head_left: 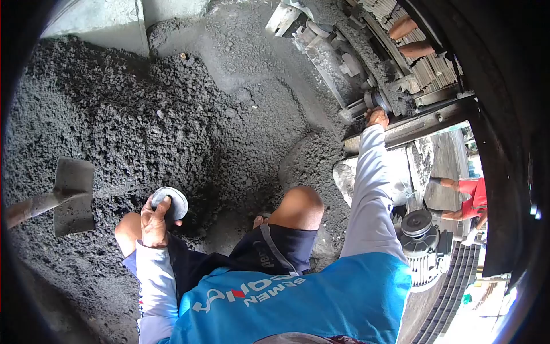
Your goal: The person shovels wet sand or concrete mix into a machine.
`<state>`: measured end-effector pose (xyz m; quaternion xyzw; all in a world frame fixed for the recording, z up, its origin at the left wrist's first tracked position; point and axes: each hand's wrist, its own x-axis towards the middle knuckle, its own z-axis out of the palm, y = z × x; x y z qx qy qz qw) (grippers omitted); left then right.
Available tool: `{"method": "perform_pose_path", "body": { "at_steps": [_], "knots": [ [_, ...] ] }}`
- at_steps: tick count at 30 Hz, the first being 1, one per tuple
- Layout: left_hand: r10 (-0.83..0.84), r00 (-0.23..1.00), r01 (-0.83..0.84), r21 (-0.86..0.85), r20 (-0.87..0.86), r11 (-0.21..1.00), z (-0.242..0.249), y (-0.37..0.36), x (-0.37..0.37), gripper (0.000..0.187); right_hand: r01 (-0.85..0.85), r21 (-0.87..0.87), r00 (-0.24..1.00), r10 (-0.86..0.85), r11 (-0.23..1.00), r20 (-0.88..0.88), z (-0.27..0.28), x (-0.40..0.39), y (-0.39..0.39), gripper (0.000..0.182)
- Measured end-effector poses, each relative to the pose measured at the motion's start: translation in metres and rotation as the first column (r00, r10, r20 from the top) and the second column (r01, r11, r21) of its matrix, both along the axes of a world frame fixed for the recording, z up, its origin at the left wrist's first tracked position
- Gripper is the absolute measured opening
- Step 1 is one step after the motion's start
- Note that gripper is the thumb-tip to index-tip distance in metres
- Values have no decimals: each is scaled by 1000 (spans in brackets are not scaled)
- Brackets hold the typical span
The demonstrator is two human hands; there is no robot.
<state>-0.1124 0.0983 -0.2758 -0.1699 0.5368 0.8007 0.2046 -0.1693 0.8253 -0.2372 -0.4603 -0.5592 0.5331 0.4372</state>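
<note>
My left hand (pixel 153 223) is closed round a round, flat grey disc (pixel 171 202), thumb on its face, just above my left knee. Stretched far forward to the right, my right hand (pixel 377 118) has its fingers curled at a round grey part (pixel 379 101) on the dust-caked machine (pixel 344 63). The hand covers some of that part, and I cannot tell whether it is loose or fixed. Below both arms are my bent knees (pixel 297 209), and dark, lumpy damp mix (pixel 143 126) lies heaped in front of my left side.
A shovel (pixel 73 198) rests on the heap at far left. A concrete wall (pixel 94 26) borders the back. On the right stand a motor with a pulley (pixel 417 223) and a steel beam (pixel 412 123). Another person's bare limbs (pixel 415 49) show top right; a person in red (pixel 472 195) is farther right.
</note>
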Motion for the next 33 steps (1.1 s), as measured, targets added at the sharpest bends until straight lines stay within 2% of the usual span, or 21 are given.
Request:
{"method": "perform_pose_path", "body": {
  "at_steps": [3,6,12,15,18,22,26,31,33],
  "knots": [
    [-10,1000,10,13,-14,1000,-4,-1,1,36,35,52,999,-33,998,-22,-4,-4,-1,22],
    [-17,1000,18,16,-20,1000,-2,-1,-1,36,43,-21,998,-42,999,39,3,-3,-7,23],
    [-20,1000,20,2,2,1000,-1,-2,-3,36,86,26,996,-86,996,16,4,-3,-15,21],
    [-17,1000,17,-16,0,1000,-2,-4,-6,37,30,-2,999,-29,1000,33,2,-1,-5,12],
    [-19,1000,19,-10,-8,1000,-6,-6,-6,37,23,-18,999,-24,1000,-49,-1,-1,-2,10],
    [-12,1000,12,-17,-6,1000,-3,-5,-6,36,27,-14,999,-27,1000,19,4,-2,-3,9],
    [-17,1000,17,-28,-2,999,-7,-6,-6,38,73,-119,978,-94,990,-187,13,-15,12,9],
    [-5,1000,6,-51,14,999,-9,-4,-8,39,10,-12,994,-11,1000,-109,-9,-5,22,14],
    [-9,1000,9,-38,2,999,-10,-2,-9,39,-24,-24,978,18,999,-207,-12,-1,19,14]
  ]
}}
